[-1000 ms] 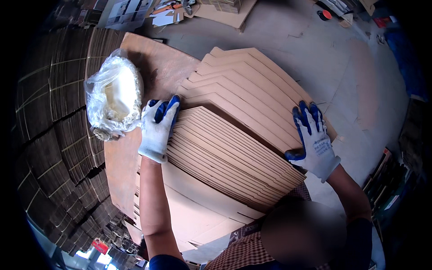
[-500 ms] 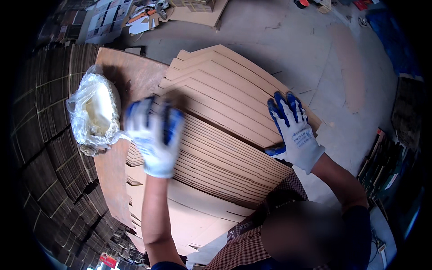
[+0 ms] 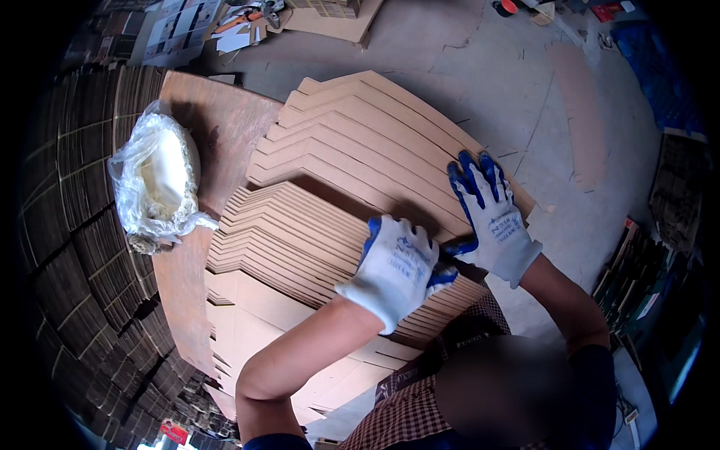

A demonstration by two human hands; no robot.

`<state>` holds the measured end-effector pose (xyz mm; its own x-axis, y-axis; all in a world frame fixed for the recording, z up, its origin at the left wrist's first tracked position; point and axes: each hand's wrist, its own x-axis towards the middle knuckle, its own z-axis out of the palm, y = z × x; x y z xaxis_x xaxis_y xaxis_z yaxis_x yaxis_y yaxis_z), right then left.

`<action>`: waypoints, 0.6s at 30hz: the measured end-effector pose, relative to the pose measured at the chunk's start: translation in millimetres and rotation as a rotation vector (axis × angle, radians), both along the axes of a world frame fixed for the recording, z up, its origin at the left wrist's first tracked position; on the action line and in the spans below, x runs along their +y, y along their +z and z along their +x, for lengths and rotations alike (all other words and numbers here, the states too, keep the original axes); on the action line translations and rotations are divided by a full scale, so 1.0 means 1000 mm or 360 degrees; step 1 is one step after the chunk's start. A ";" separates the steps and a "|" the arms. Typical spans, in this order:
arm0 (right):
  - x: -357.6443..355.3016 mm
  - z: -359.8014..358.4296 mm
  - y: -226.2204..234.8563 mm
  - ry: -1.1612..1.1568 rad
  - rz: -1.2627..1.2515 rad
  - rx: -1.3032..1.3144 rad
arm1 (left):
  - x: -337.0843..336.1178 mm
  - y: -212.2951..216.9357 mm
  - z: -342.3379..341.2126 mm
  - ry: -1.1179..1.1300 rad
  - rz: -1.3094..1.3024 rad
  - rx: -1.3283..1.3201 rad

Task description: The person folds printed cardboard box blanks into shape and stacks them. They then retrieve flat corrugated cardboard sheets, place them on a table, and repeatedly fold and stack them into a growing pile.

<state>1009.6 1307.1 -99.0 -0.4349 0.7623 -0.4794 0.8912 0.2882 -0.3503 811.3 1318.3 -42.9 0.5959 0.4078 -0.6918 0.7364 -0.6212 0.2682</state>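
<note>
Flat brown cardboard sheets (image 3: 341,142) lie fanned out in overlapping steps, with a tighter row of cardboard edges (image 3: 300,240) nearer to me. My right hand (image 3: 495,217), in a white and blue work glove, rests on the right end of the fanned sheets, fingers spread and thumb out to the left. Over the right part of the tight row is my left hand (image 3: 397,262), gloved alike. Its fingers are curled down and their tips are hidden, so I cannot make out what they hold, if anything.
A white bowl (image 3: 169,176) wrapped in clear plastic stands on the brown board (image 3: 184,289) at the left. Bundled cardboard stacks (image 3: 82,225) rise beyond it. Tools and paper scraps (image 3: 251,19) lie at the far left; a cardboard strip (image 3: 577,112) lies on the floor at the right.
My left hand has moved right and nearer to me, from the left end of the sheets to beside my right hand, and its fingers have curled. The right hand has stayed in place.
</note>
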 end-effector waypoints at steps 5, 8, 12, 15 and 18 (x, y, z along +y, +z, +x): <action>-0.002 0.002 -0.003 -0.0021 0.0058 0.0018 | -0.003 -0.019 -0.003 0.0018 0.0129 -0.0118; -0.001 0.001 -0.005 -0.0020 0.0048 0.0045 | 0.010 -0.024 -0.002 0.0196 -0.0162 -0.0147; 0.000 0.003 -0.001 -0.0014 -0.0004 0.0026 | 0.019 -0.019 0.000 0.0324 -0.0432 -0.0169; 0.001 0.003 -0.002 -0.0011 0.0007 0.0027 | 0.019 -0.020 0.000 0.0368 -0.0401 -0.0219; 0.000 0.001 -0.001 -0.0084 -0.0025 0.0111 | 0.004 -0.045 -0.005 0.0431 -0.0151 -0.0409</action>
<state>1010.8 1307.3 -99.8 -0.4271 0.7775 -0.4615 0.8783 0.2355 -0.4161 806.1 1322.4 -87.8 0.6344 0.5154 -0.5760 0.7715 -0.3771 0.5124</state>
